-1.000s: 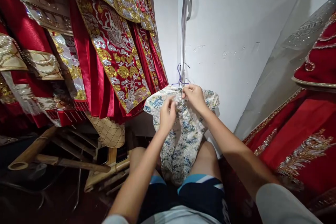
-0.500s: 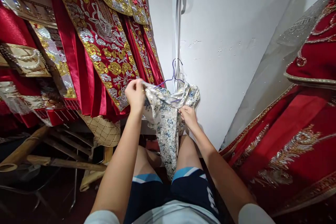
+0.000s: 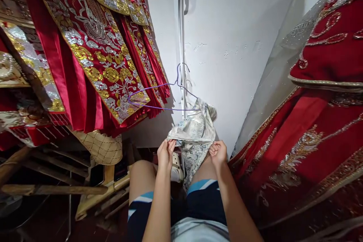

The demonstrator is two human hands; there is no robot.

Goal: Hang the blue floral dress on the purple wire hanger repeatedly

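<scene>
A pale floral garment [image 3: 195, 130] hangs from the right arm of a purple wire hanger [image 3: 153, 87]. The hanger's left arm is bare and sticks out in front of the red embroidered cloth. My left hand [image 3: 166, 152] pinches the garment's edge on the left. On the right, my right hand [image 3: 218, 151] is closed on the same edge, so the cloth between my hands is stretched in a nearly straight line. The lower part of the garment hangs down between my knees.
Red and gold embroidered costumes [image 3: 109, 60] hang at the left, above bamboo poles [image 3: 53, 190]. A white metal pole [image 3: 181, 26] stands against the white wall [image 3: 227, 19]. Another beaded red costume [image 3: 317, 121] fills the right side.
The garment's left side has come off the hanger, baring its left arm. Both my hands have moved lower, my left hand also to the right. The view has shifted slightly.
</scene>
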